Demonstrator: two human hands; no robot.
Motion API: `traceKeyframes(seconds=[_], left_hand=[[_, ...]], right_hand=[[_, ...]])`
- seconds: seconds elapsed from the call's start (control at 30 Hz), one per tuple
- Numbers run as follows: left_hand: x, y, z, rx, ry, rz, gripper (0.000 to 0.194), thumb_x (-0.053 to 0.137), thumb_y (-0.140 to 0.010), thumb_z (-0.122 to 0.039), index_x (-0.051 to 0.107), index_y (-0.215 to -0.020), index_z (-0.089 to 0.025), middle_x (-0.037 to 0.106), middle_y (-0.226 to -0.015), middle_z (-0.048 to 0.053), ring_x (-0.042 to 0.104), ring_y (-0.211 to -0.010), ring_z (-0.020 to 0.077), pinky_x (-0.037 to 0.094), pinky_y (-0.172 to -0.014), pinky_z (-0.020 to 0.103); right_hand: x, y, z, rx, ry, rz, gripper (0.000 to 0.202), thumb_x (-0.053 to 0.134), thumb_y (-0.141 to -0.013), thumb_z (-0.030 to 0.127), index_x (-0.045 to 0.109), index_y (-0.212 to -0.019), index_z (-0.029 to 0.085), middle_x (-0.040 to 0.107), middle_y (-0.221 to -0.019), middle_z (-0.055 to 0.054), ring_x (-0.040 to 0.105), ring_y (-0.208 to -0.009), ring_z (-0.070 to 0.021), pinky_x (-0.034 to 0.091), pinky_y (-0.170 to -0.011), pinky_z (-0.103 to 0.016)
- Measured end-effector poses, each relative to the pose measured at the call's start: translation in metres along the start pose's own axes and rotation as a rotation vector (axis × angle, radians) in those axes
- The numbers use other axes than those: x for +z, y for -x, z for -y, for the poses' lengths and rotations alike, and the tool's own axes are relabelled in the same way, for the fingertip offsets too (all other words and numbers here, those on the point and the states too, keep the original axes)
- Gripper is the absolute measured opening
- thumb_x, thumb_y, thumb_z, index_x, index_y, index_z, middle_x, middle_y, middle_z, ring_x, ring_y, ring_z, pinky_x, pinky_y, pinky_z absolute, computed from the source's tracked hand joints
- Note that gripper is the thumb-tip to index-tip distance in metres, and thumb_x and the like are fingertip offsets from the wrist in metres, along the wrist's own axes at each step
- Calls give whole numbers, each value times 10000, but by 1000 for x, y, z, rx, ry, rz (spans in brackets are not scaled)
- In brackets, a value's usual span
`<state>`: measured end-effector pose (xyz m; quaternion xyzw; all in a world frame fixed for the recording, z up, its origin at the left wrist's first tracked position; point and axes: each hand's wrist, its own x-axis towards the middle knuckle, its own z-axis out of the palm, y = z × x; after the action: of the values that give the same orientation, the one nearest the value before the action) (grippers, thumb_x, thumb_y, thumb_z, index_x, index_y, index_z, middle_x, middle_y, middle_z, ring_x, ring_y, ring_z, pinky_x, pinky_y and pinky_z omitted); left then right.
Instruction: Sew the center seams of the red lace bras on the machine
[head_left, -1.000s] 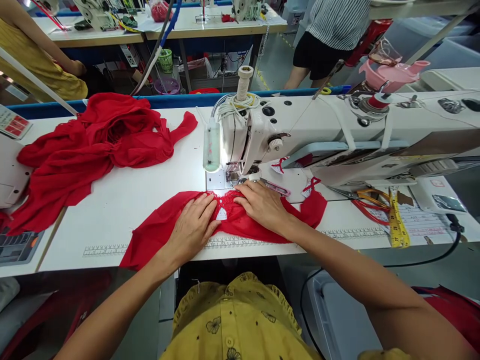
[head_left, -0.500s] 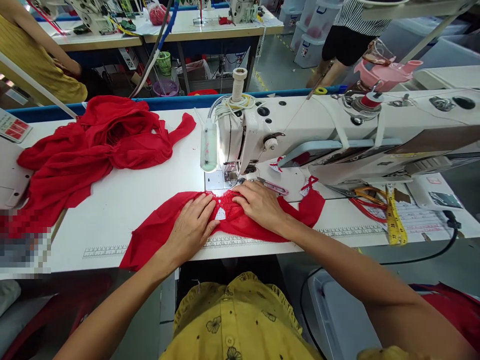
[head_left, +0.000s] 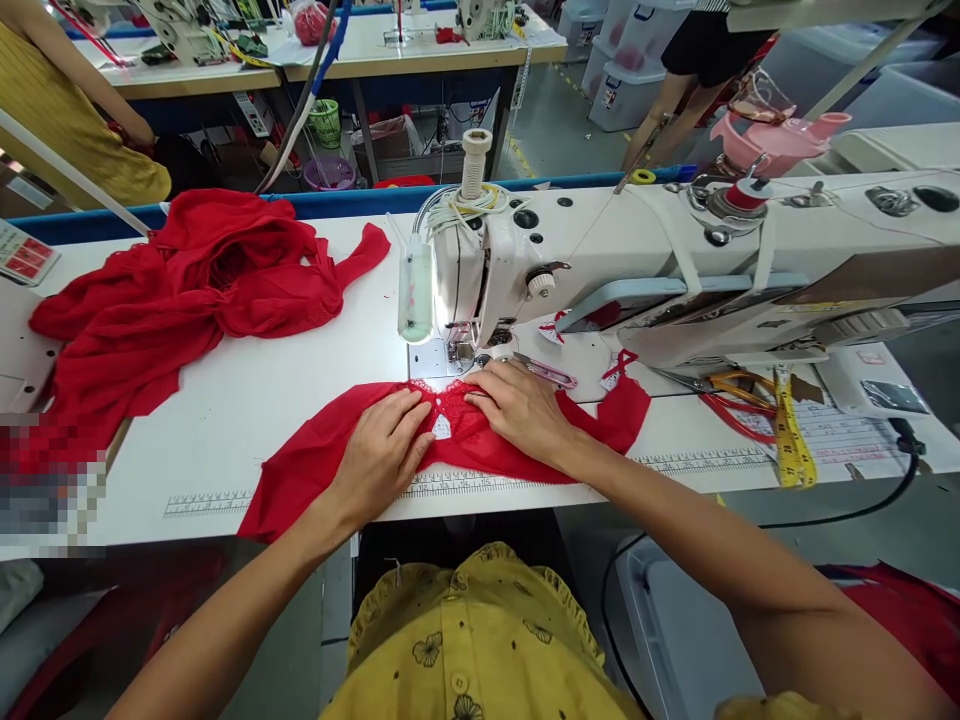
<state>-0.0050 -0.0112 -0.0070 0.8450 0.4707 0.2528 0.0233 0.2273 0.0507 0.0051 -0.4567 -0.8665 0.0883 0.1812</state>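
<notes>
A red lace-trimmed garment [head_left: 300, 465] is spread along the front of the sewing table, in front of the needle area of a white sewing machine [head_left: 457, 270]. My left hand [head_left: 386, 450] lies on its left part, fingers stretched out. On the lace to the right rests my right hand [head_left: 521, 410], its fingers slightly bent and apart, pressing the cloth. Between the hands a small white patch [head_left: 441, 428] shows through a gap in the garment. Just beyond my right hand lies a pair of thread snips [head_left: 546, 371]. The undersides of my fingers are hidden.
A heap of red fabric [head_left: 202, 280] lies at the left. Orange-handled scissors [head_left: 739, 395] and a yellow tape measure [head_left: 791, 430] are at the right. A printed ruler [head_left: 697, 462] runs along the front edge. Another person's arm [head_left: 97, 85] shows at the upper left.
My left hand's fingers have shifted very slightly on the garment; my right hand stays put. The person standing at the back has moved, and the view has tilted slightly.
</notes>
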Motion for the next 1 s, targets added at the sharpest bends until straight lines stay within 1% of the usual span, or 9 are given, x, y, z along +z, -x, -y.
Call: traceKeyframes(seconds=[0.1, 0.17, 0.27, 0.37, 0.47, 0.53, 0.67, 0.77, 1.0], left_hand=[[-6, -13, 0, -46, -6, -76, 389, 564, -969, -265, 524, -1352, -206, 614, -1336, 118, 531, -1271, 275, 442, -1066, 452], [-8, -26, 0, -56, -20, -28, 460, 628, -936, -330, 509, -1356, -187, 604, -1346, 132, 507, -1288, 303, 395, -1088, 491], [-10, -41, 0, -32, -48, 18, 192, 640, -928, -323, 620, -1080, -207, 702, -1035, 55, 619, -1010, 236, 386, -1023, 469], [-13, -45, 0, 115, -178, -299, 73, 632, -913, -177, 610, -854, -213, 616, -709, -40, 556, -686, 136, 375, -929, 415], [-16, -40, 3, 327, -260, -520, 128, 642, -868, -85, 634, -918, -202, 597, -668, -56, 531, -629, 110, 364, -903, 400], [-16, -36, 3, 396, -258, -506, 130, 620, -870, -65, 635, -918, -185, 605, -663, -51, 549, -631, 109, 368, -897, 399], [-13, -31, 1, 396, -237, -524, 117, 587, -889, -70, 627, -890, -180, 604, -639, -49, 567, -627, 112, 365, -942, 429], [-8, -30, -1, 404, -226, -525, 156, 569, -881, -52, 623, -884, -198, 615, -648, -55, 586, -647, 112, 354, -994, 445], [0, -26, -3, 407, -75, -539, 117, 544, -810, -221, 610, -906, -217, 673, -796, 10, 641, -786, 188, 368, -1067, 579]], right_hand=[[-2, 1, 3, -58, 32, -49, 133, 531, -999, 236, 658, -993, 196, 650, -978, -62, 541, -934, -207, 382, -670, -305], [-7, 1, 7, -114, 94, -106, 128, 520, -998, 216, 640, -969, 183, 659, -1014, -74, 539, -940, -207, 365, -638, -307], [-22, 10, 23, -200, 259, -231, 144, 498, -1003, 197, 620, -930, 176, 676, -953, -70, 549, -873, -191, 322, -584, -317], [-40, 30, 44, -281, 376, -266, 124, 523, -1001, 223, 629, -950, 185, 668, -832, -41, 545, -769, -172, 297, -562, -328], [-49, 50, 60, -344, 239, -69, 234, 516, -1016, 370, 644, -994, 175, 661, -798, -38, 566, -748, -174, 314, -545, -336], [-47, 55, 60, -330, 94, -9, 242, 487, -1030, 371, 645, -993, 191, 668, -803, -27, 582, -753, -161, 355, -565, -318], [-33, 42, 45, -206, 32, -204, 173, 486, -1018, 245, 639, -1073, 187, 691, -946, -60, 601, -863, -170, 437, -691, -297], [-23, 28, 36, -178, 57, -280, 229, 483, -1004, 226, 620, -1183, 189, 670, -999, -79, 598, -889, -179, 429, -637, -286], [-12, 20, 31, -288, 53, -365, 146, 528, -957, 136, 660, -976, 195, 676, -881, -42, 561, -794, -162, 429, -670, -285]])
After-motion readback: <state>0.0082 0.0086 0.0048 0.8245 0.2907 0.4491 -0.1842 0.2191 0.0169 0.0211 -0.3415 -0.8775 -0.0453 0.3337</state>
